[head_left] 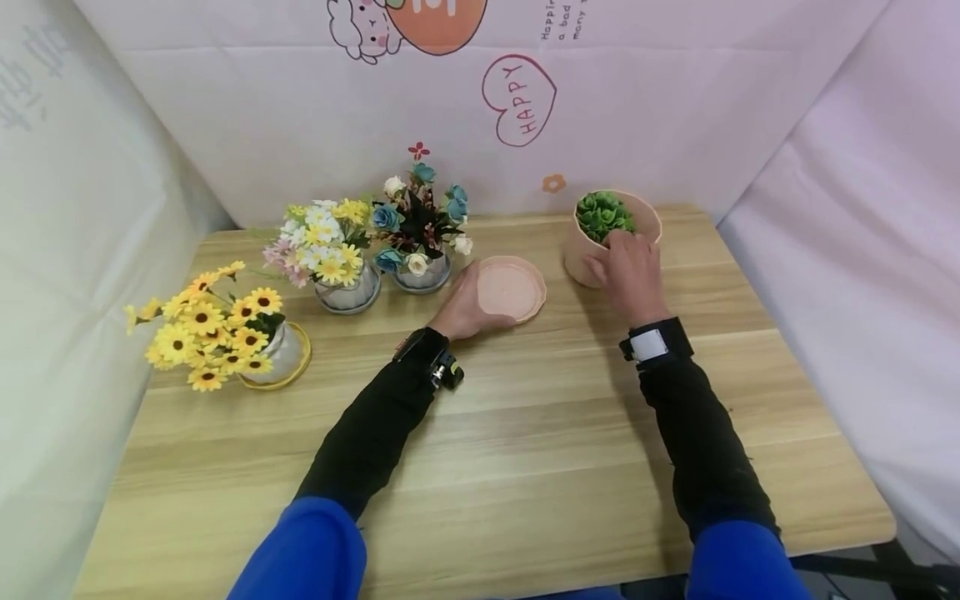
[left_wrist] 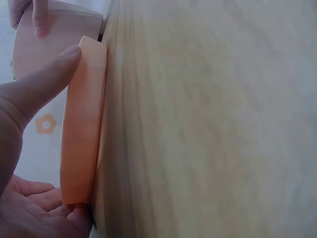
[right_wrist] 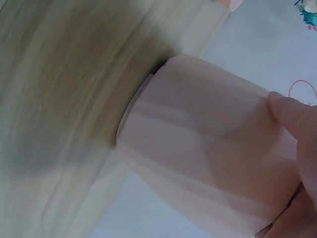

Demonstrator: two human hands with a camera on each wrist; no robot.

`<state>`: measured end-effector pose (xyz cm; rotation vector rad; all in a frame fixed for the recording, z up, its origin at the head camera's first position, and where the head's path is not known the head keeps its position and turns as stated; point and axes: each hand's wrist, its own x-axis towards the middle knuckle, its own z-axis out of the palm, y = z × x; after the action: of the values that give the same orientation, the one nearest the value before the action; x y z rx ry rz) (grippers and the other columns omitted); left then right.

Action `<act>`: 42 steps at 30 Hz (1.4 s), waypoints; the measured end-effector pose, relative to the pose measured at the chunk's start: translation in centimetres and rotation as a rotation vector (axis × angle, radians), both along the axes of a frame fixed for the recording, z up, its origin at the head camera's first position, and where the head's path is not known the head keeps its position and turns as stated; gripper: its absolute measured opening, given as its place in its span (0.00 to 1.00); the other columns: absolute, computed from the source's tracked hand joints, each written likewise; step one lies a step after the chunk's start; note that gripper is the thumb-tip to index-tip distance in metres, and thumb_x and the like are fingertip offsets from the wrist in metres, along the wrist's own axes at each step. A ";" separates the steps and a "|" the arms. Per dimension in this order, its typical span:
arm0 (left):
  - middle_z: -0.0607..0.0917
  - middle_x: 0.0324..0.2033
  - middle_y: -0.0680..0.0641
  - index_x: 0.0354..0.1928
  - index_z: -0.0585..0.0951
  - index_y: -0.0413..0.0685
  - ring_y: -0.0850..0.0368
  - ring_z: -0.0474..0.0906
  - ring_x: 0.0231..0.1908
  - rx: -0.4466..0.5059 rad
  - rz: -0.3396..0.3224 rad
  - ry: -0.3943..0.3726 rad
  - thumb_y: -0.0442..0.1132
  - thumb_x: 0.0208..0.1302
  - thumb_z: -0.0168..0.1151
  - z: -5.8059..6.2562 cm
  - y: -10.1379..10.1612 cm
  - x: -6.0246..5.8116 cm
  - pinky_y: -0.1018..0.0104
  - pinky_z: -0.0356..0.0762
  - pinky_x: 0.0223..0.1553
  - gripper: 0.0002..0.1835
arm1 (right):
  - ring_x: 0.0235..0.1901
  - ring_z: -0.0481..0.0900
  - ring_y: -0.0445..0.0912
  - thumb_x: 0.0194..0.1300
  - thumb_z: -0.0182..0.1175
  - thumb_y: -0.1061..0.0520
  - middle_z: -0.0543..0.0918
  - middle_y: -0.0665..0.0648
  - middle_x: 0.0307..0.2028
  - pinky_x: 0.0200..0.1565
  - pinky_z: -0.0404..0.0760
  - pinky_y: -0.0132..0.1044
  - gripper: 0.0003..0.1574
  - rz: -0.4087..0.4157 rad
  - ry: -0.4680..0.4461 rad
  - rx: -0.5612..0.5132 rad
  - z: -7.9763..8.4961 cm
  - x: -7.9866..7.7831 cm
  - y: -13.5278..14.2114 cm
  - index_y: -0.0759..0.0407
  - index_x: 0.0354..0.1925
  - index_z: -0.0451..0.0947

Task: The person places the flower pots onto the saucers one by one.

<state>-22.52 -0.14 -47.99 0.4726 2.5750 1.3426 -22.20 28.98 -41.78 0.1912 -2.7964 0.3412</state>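
A shallow pink plant saucer [head_left: 512, 289] lies flat on the wooden table, gripped at its rim by my left hand [head_left: 463, 310]. In the left wrist view the thumb presses one side of the saucer's edge [left_wrist: 84, 124] and the fingers curl at the other. To the right, my right hand [head_left: 633, 275] pinches the near rim of a pink flowerpot [head_left: 581, 260], thumb outside and fingers over the rim. Inside that pot sits a leafy green plant [head_left: 602, 215]. The right wrist view shows the pot's smooth wall [right_wrist: 198, 134] and its base close over the table.
Left of the saucer stand three potted artificial plants: blue and white roses [head_left: 420, 221], mixed daisies [head_left: 324, 242] and yellow sunflowers [head_left: 213, 329] on a yellow-rimmed saucer. A printed white cloth [head_left: 637, 100] hangs behind the table [head_left: 525, 467].
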 end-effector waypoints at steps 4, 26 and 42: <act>0.68 0.74 0.37 0.82 0.55 0.42 0.41 0.68 0.74 0.006 0.002 0.019 0.51 0.47 0.88 0.2 -0.1 0.0 0.46 0.69 0.76 0.66 | 0.48 0.76 0.68 0.75 0.66 0.49 0.80 0.71 0.39 0.53 0.68 0.61 0.24 0.003 -0.014 -0.023 -0.1 -0.3 0.0 0.69 0.40 0.72; 0.62 0.79 0.37 0.83 0.51 0.43 0.40 0.61 0.78 -0.071 -0.047 -0.015 0.50 0.43 0.90 0.6 -1.9 2.7 0.44 0.62 0.81 0.71 | 0.45 0.75 0.69 0.75 0.65 0.47 0.79 0.72 0.38 0.53 0.67 0.61 0.26 -0.014 -0.028 -0.029 -0.3 -0.3 0.2 0.70 0.38 0.71; 0.60 0.81 0.37 0.84 0.51 0.42 0.40 0.59 0.80 -0.038 -0.123 0.017 0.47 0.43 0.90 1.2 -5.2 7.3 0.40 0.58 0.82 0.72 | 0.46 0.76 0.69 0.76 0.64 0.47 0.80 0.73 0.38 0.53 0.67 0.61 0.26 -0.016 -0.040 0.004 0.0 -0.2 0.1 0.71 0.39 0.72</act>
<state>-15.21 -5.32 -46.84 0.6276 2.5339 1.2512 -22.37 29.07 -41.75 0.1643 -2.8371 0.3391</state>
